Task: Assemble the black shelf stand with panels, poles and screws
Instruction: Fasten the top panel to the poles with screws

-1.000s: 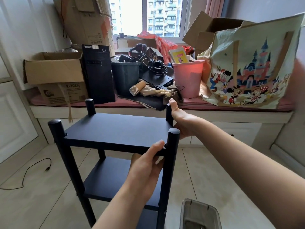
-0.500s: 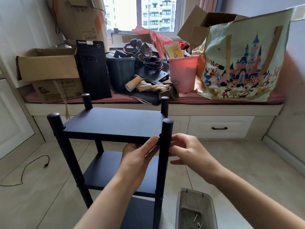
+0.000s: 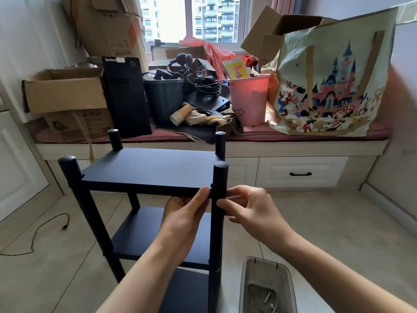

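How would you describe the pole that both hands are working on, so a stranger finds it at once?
Look at the black shelf stand on the floor below the window bench. It has four poles; this pole is the front right one, nearest the clear tray, with fingers touching it on both sides.

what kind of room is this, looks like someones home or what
Most likely a room in a flat, high up in a city: a window looks onto apartment blocks, a cushioned window seat with a drawer is piled with cardboard boxes, and the floor is tiled.

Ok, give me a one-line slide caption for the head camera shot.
Both hands, left and right, work at the shelf's near right pole, a screw tray on the floor.
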